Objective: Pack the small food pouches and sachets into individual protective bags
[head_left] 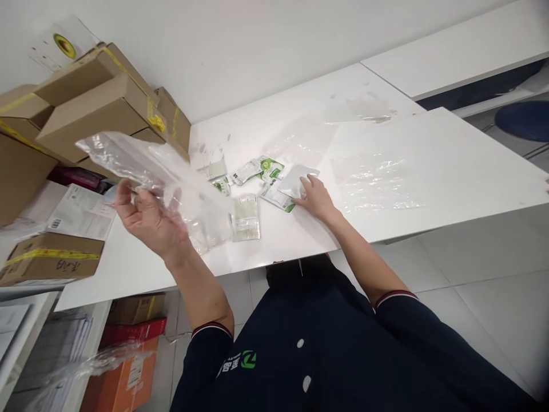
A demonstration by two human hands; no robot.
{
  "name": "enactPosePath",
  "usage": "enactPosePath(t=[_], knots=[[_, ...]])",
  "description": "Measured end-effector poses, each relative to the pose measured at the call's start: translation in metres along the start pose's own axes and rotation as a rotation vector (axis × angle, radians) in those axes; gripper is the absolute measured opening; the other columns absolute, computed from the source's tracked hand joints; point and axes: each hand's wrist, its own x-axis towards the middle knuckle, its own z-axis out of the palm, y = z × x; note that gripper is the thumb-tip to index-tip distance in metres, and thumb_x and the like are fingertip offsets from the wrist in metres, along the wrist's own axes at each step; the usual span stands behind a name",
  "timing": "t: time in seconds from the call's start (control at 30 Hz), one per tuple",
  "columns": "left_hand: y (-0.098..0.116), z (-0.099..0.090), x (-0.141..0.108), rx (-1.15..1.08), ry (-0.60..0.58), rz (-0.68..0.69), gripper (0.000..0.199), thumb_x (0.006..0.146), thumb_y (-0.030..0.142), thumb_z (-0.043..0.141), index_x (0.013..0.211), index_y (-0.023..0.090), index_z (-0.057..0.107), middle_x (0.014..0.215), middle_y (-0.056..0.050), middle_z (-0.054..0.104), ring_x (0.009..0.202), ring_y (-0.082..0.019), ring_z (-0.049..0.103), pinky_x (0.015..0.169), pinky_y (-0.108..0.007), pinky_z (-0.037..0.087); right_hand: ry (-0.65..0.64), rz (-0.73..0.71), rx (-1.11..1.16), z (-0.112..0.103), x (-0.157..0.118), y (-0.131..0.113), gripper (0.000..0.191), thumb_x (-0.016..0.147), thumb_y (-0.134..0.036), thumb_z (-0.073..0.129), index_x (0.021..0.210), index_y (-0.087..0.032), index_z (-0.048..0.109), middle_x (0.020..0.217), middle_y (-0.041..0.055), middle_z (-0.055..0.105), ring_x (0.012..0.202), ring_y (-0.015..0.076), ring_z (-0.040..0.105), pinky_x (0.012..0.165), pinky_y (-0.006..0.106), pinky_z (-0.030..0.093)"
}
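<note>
My left hand point(150, 214) is raised at the left over the white table point(295, 232), its fingers pinched on a large clear plastic bag point(189, 177). Near the table's middle, my right hand point(314, 196) has its fingertips on a plain silvery-white packet point(295, 179). That packet partly covers a green and white packet point(277, 195). Other green and white packets point(247, 171) lie just behind. A pale translucent packet point(246, 217) lies flat near the front edge, beside the hanging bag. More small packets are partly hidden behind the bag.
Cardboard boxes point(98, 109) are stacked at the left, with papers point(83, 212) and a taped box point(55, 257) below. Clear plastic bags point(377, 180) lie flat on the right side of the table. A blue stool point(523, 120) stands at the far right.
</note>
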Motion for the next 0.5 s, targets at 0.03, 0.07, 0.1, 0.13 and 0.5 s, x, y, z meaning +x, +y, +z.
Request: enactPosePath(t=[0.03, 0.07, 0.1, 0.13, 0.5], knots=[[-0.002, 0.003, 0.002, -0.042, -0.016, 0.039, 0.035, 0.082, 0.031, 0.066, 0.113, 0.025, 0.05, 0.107, 0.002, 0.059, 0.093, -0.007, 0.06, 0.099, -0.031, 0.05, -0.064, -0.025, -0.09, 0.004, 0.004, -0.005, 0.062, 0.085, -0.037, 0.064, 0.139, -0.012, 0.046, 0.146, 0.0217, 0.041, 0.136, 0.0382, 0.034, 0.108, 0.052, 0.036], [-0.005, 0.006, 0.005, -0.114, -0.031, 0.07, 0.036, 0.08, 0.031, 0.069, 0.111, 0.023, 0.051, 0.106, 0.001, 0.059, 0.091, -0.008, 0.06, 0.1, -0.032, 0.049, -0.116, -0.042, -0.163, 0.009, 0.007, -0.009, 0.056, 0.089, -0.034, 0.059, 0.138, -0.011, 0.046, 0.144, 0.0224, 0.042, 0.134, 0.0383, 0.035, 0.106, 0.052, 0.037], [-0.008, 0.01, 0.007, -0.191, -0.045, 0.091, 0.037, 0.078, 0.029, 0.072, 0.108, 0.021, 0.052, 0.103, 0.001, 0.06, 0.089, -0.008, 0.061, 0.101, -0.033, 0.049, -0.149, -0.057, -0.224, 0.013, 0.009, -0.013, 0.049, 0.093, -0.03, 0.051, 0.137, -0.01, 0.046, 0.141, 0.0233, 0.045, 0.131, 0.0378, 0.038, 0.103, 0.05, 0.039], [-0.011, 0.015, 0.011, -0.251, -0.073, 0.088, 0.039, 0.076, 0.028, 0.075, 0.106, 0.021, 0.052, 0.102, 0.001, 0.061, 0.087, -0.008, 0.061, 0.102, -0.033, 0.049, -0.165, -0.072, -0.274, 0.016, 0.009, -0.015, 0.043, 0.095, -0.024, 0.044, 0.135, -0.008, 0.047, 0.136, 0.0244, 0.048, 0.127, 0.0371, 0.042, 0.099, 0.049, 0.042], [0.023, 0.112, 0.03, -0.581, -0.584, -0.191, 0.059, 0.099, 0.013, -0.01, 0.146, 0.041, 0.013, 0.158, 0.002, 0.024, 0.146, -0.012, 0.03, 0.103, -0.05, 0.047, 0.381, 0.192, 0.156, -0.028, 0.002, 0.026, 0.029, 0.097, -0.023, 0.032, 0.115, -0.017, 0.054, 0.092, 0.0092, 0.065, 0.081, 0.0219, 0.063, 0.072, 0.035, 0.053]])
